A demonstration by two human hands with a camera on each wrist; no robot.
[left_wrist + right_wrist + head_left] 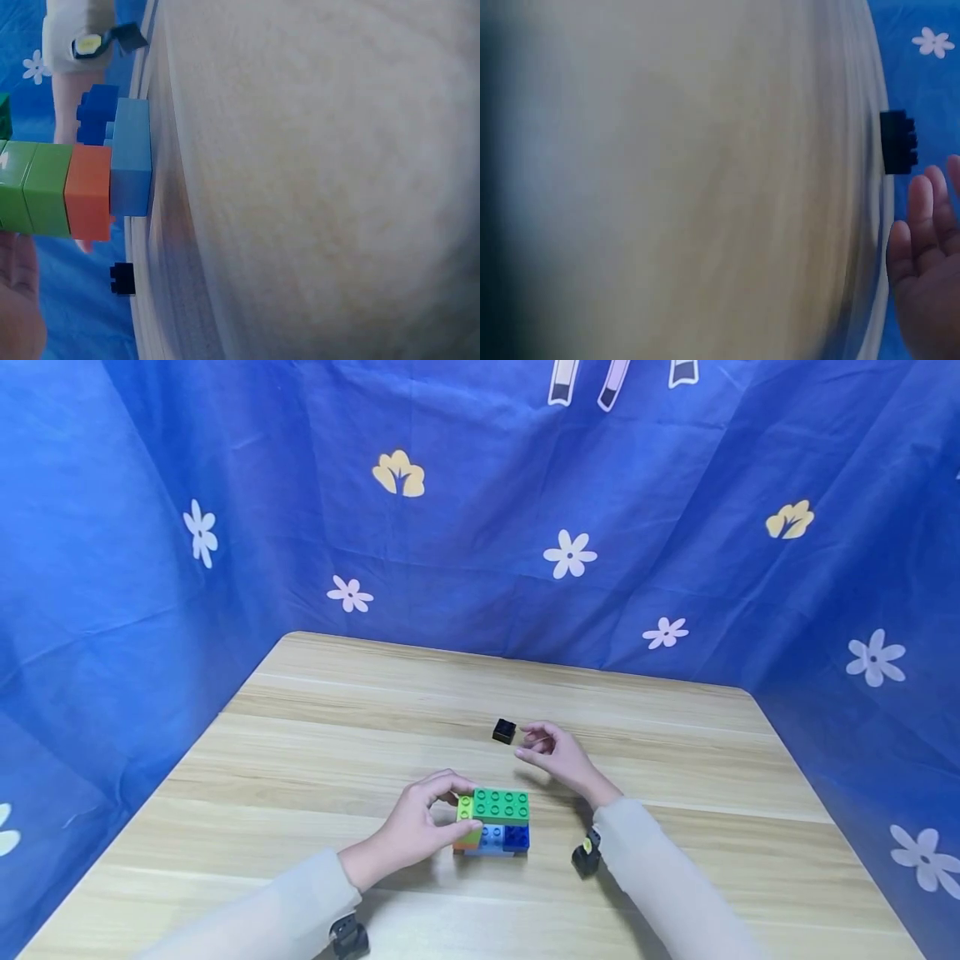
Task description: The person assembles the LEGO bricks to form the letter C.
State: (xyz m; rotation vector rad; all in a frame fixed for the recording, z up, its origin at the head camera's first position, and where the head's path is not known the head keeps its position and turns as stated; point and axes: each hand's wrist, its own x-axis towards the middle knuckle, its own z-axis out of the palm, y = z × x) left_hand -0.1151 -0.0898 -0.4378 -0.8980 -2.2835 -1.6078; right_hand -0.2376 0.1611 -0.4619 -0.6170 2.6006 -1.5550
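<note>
In the head view my left hand (412, 828) grips a toy brick model at its left end, thumb in front and fingers behind. A green brick (501, 808) with two rows of studs tops the model. The left wrist view shows a light blue brick (131, 161) at the bottom, carrying a dark blue brick (97, 112) and an orange brick (88, 193). Lime green bricks (46, 187) are stacked on the orange one. Beyond the model lies a small black brick (504, 732), studs up. My right hand (558, 758) hovers just right of it, fingers slightly bent and parted, holding nothing.
The model and black brick are on a wood-grain table (360, 693). A blue cloth (480, 527) with flower prints hangs behind it and along both sides. Each wrist wears a small black camera, one (349, 937) on the left and one (587, 855) on the right.
</note>
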